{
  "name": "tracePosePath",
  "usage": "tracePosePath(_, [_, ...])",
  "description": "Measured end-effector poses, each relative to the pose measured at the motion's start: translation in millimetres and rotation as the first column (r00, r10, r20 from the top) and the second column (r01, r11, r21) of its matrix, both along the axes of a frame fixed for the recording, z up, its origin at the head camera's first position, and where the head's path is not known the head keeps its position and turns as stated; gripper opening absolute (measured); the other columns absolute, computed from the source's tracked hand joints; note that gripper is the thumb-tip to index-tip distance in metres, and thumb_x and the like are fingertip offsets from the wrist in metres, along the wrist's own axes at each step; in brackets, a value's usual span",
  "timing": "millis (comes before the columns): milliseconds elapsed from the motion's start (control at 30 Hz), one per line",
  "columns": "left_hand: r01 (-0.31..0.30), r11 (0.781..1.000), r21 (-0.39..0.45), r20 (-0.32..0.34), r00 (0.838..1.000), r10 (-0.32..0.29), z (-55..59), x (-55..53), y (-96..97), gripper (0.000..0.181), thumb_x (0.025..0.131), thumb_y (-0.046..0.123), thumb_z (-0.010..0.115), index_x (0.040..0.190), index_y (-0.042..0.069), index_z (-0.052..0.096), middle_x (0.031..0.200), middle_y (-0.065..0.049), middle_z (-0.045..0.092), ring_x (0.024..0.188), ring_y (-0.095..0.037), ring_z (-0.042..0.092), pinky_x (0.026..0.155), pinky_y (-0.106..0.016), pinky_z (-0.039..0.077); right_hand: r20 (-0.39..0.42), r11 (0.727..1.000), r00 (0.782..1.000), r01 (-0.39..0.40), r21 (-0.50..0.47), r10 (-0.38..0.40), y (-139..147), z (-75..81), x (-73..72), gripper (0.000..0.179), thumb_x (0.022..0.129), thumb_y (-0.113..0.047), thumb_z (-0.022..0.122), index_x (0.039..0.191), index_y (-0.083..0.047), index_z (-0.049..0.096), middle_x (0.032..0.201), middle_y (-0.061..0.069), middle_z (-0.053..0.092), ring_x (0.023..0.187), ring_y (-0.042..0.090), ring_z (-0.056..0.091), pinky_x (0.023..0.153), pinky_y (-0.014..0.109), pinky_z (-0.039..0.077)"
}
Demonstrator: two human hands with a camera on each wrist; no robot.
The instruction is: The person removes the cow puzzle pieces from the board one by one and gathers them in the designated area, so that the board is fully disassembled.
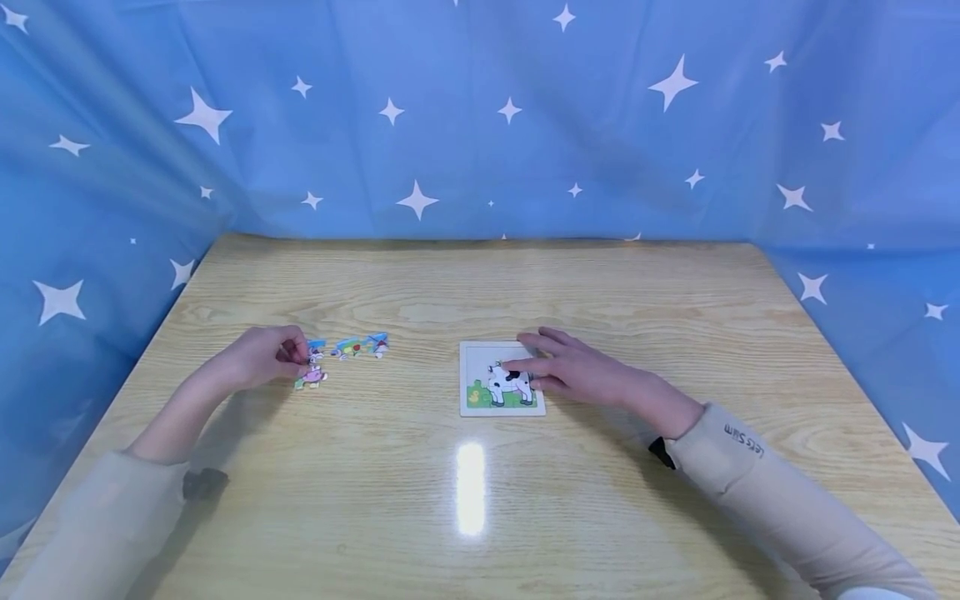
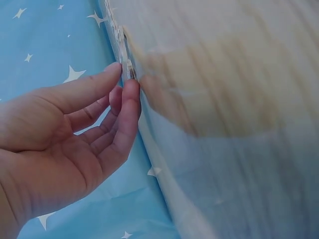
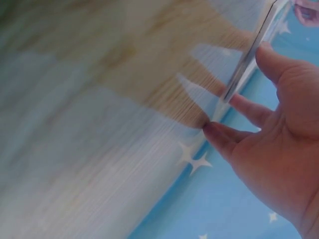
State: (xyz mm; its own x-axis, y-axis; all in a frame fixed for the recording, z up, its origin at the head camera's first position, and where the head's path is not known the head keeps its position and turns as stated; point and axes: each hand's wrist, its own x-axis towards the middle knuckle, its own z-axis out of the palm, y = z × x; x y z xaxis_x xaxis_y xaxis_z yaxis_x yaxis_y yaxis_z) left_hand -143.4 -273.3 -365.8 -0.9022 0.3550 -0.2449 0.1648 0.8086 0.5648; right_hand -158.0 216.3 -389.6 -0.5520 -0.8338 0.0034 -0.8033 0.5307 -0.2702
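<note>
On the table lies a square puzzle board (image 1: 478,357) with a pale frame, showing a black-and-white cow and a yellow chick on green. My right hand (image 1: 573,367) rests at its right side, fingers spread, some reaching over the cow picture. In the right wrist view the thumb and fingertips of the right hand (image 3: 279,114) are right at the board's edge (image 3: 249,55). Farther left, my left hand (image 1: 262,357) pinches a small puzzle piece (image 1: 312,377) with pink and green on it. The left wrist view shows that thumb and fingers (image 2: 130,94) meeting at its thin edge.
Two more colourful puzzle pieces, one green and blue (image 1: 348,347) and one mostly blue (image 1: 377,342), lie just right of the left hand. The wooden table (image 1: 420,283) ends at a blue star-patterned curtain (image 1: 465,150) at the back and sides.
</note>
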Motion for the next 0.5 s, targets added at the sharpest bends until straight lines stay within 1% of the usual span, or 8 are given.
tracePosePath(167, [0.006, 1.0, -0.012, -0.014, 1.0, -0.006, 1.0, 0.9, 1.4, 0.017, 0.097, -0.004, 0.08, 0.097, -0.001, 0.063, 0.093, -0.009, 0.067, 0.089, -0.026, 0.06, 0.073, -0.032, 0.05, -0.008, 1.0, 1.0, -0.005, 0.0, 0.005, 1.0, -1.2, -0.3, 0.047, 0.106, -0.009, 0.073, 0.153, -0.011, 0.067, 0.161, 0.033, 0.05, 0.144, 0.064, 0.047, 0.116, 0.07, 0.044])
tracePosePath(333, [0.003, 1.0, -0.016, -0.042, 0.999, -0.004, 1.7, 3.3, 4.6, 0.014, 0.098, -0.003, 0.079, 0.099, -0.002, 0.065, 0.094, -0.01, 0.07, 0.09, -0.027, 0.064, 0.074, -0.033, 0.052, -0.023, 1.0, 0.999, -0.023, -0.015, 0.022, 0.8, -0.6, -0.5, 0.046, 0.107, -0.009, 0.073, 0.152, -0.011, 0.067, 0.16, 0.034, 0.05, 0.143, 0.064, 0.048, 0.115, 0.07, 0.044])
tracePosePath(500, [0.016, 1.0, -0.004, -0.055, 0.998, -0.016, 2.2, 4.3, 9.9, 0.014, 0.098, -0.003, 0.078, 0.104, -0.006, 0.066, 0.095, -0.013, 0.071, 0.092, -0.03, 0.068, 0.074, -0.035, 0.054, -0.017, 0.999, 1.0, -0.025, -0.024, 0.025, 0.9, -0.6, -0.6, 0.045, 0.107, -0.009, 0.072, 0.152, -0.01, 0.067, 0.16, 0.034, 0.051, 0.142, 0.065, 0.048, 0.114, 0.071, 0.045])
